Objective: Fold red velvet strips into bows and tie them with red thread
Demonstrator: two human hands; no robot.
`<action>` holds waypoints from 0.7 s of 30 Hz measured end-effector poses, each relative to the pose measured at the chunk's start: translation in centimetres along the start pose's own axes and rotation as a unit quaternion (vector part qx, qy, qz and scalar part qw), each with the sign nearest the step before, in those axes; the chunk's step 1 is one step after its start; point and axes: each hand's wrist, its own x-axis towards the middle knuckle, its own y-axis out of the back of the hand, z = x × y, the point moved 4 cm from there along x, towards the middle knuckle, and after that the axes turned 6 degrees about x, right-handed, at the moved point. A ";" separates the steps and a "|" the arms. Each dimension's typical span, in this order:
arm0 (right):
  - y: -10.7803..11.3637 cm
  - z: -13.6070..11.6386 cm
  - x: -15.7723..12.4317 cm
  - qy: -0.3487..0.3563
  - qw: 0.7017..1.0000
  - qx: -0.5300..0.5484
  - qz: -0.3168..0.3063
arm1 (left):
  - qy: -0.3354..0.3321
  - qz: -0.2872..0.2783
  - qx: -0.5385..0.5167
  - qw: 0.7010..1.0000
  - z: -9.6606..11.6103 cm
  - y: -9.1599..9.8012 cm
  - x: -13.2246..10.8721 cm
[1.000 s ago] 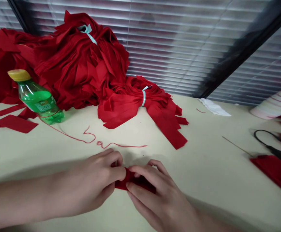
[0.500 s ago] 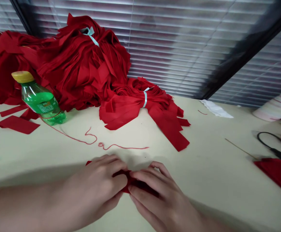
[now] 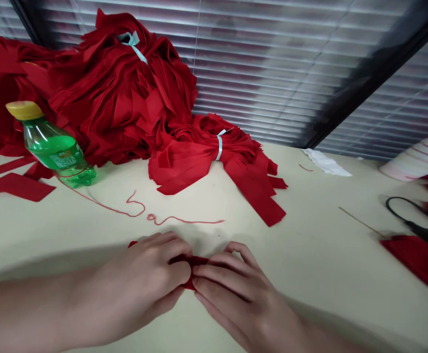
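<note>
Both hands meet over a small piece of red fabric [image 3: 188,283] at the front of the table. My left hand [image 3: 158,274] is closed round the fabric's left part, and a corner of it pokes out beyond the knuckles. From the other side, my right hand [image 3: 236,289] pinches the same fabric, its fingertips touching or almost touching the left thumb. Most of the cloth is hidden under the fingers, so I cannot tell how it is folded. Just beyond the hands lies a loose red thread [image 3: 184,221].
A green bottle with a yellow cap [image 3: 57,152] stands at left, red thread around its base. Tied red fabric bundles [image 3: 125,93] [image 3: 217,147] line the blinds. White scrap [image 3: 326,162], thin stick [image 3: 361,220], black cord [image 3: 412,220], red cloth [image 3: 419,257] and a striped thread cone [image 3: 419,157] lie right.
My right hand's fingers have shifted slightly over the fabric, covering more of its right part. The whole view has moved a little, and both hands still hold the cloth.
</note>
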 end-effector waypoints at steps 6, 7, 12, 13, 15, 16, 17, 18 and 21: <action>0.1 -0.1 0.1 -0.007 1.000 -0.002 -0.006 | -0.008 -0.005 0.033 0.999 0.2 0.3 -0.2; 0.1 -0.1 0.1 -0.007 1.000 -0.003 -0.005 | -0.013 -0.005 0.042 0.999 0.3 0.4 -0.2; 0.1 0.1 -0.1 -0.017 0.999 -0.034 -0.004 | -0.028 0.002 0.070 0.997 0.8 0.6 -0.2; 0.2 0.1 -0.2 -0.019 0.999 -0.039 0.000 | -0.028 0.005 0.071 0.997 0.8 0.6 -0.2; 0.2 0.2 -0.3 -0.020 0.999 -0.043 0.010 | -0.026 0.011 0.073 0.997 0.8 0.5 -0.3; 0.3 0.2 -0.3 -0.019 0.999 -0.043 0.015 | -0.024 0.013 0.073 0.997 0.8 0.5 -0.3; 0.3 0.2 -0.3 -0.019 0.999 -0.043 0.017 | -0.023 0.016 0.071 0.997 0.7 0.4 -0.4; 0.3 0.2 -0.3 -0.018 0.999 -0.044 0.021 | -0.023 0.021 0.068 0.997 0.7 0.3 -0.4; 0.3 0.2 -0.3 -0.018 0.999 -0.042 0.025 | -0.026 0.037 0.057 0.997 0.6 0.2 -0.5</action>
